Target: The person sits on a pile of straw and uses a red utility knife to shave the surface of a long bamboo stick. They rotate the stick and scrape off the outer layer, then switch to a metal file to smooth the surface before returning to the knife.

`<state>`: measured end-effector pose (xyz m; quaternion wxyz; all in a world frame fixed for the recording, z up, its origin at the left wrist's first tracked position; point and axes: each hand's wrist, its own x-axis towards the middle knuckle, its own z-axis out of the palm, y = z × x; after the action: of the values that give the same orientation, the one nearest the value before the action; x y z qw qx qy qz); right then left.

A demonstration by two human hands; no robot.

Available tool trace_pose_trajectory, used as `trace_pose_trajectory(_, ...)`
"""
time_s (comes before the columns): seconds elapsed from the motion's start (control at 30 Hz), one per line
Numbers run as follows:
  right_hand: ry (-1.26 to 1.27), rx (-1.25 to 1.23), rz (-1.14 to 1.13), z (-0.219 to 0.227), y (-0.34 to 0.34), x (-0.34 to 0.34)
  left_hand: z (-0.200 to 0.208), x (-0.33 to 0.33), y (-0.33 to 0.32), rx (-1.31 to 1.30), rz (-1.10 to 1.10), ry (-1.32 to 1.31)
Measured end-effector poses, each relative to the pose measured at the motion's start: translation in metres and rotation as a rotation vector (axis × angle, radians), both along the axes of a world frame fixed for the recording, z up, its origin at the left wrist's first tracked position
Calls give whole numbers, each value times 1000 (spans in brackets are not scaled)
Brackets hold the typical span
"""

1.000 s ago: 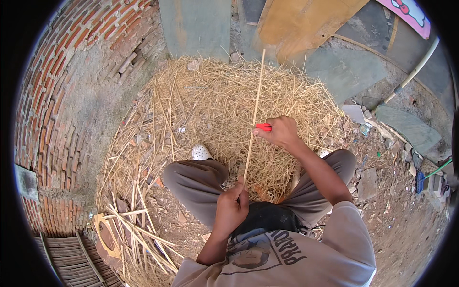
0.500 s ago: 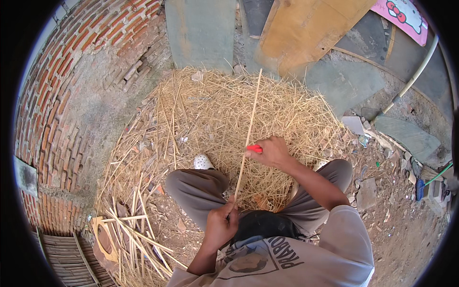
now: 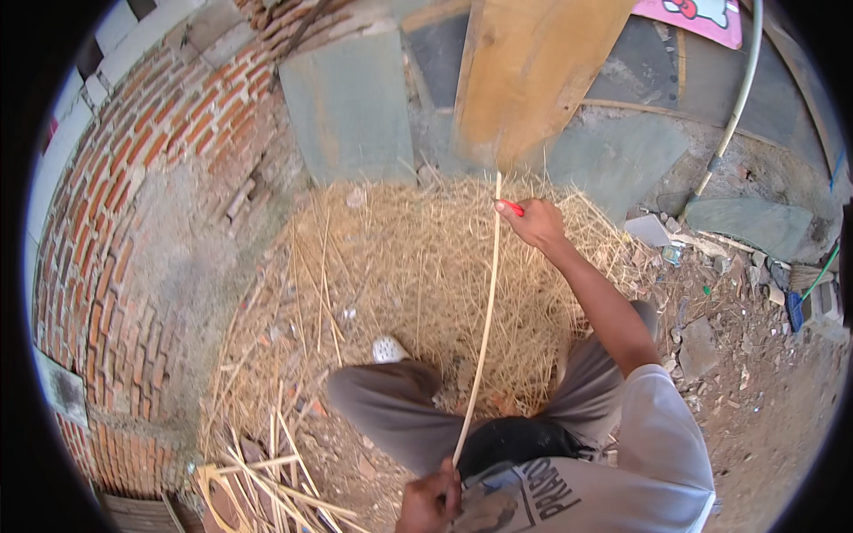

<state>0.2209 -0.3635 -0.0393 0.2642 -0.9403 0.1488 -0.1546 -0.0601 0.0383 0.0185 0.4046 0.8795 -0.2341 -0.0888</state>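
Note:
A long, thin pale strip [image 3: 489, 311], which looks like split bamboo, runs away from my lap and bends slightly. Its near end is gripped in my left hand [image 3: 430, 499], closed low by my waist. My right hand [image 3: 539, 224] is closed round a small red-handled tool [image 3: 510, 208], held against the strip close to its far tip. The tool's blade, if any, cannot be made out. Under the strip lies a wide heap of straw-like shavings [image 3: 400, 258], between and beyond my crossed legs.
At the near left lies a pile of split strips [image 3: 284, 497]. A brick wall [image 3: 115, 266] rises on the left. Grey and tan boards [image 3: 351, 107] lean at the back, with a pale pipe [image 3: 736, 107] at right. Rubble [image 3: 699, 346] litters the ground to the right.
My right hand with the red-handled tool has slid away from me along the strip, nearly to its far end. My left hand has drawn lower, toward my body. The whole view has shifted.

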Motion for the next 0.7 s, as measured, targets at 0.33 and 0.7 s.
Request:
trace_pose_trajectory(0.33,27,87,358,27,59,-47,-25,33,-16,-263,236,48)
trace_pose_trajectory(0.7,-249,-237,434,38,78,-62,-3,88,-81,-851,250,648)
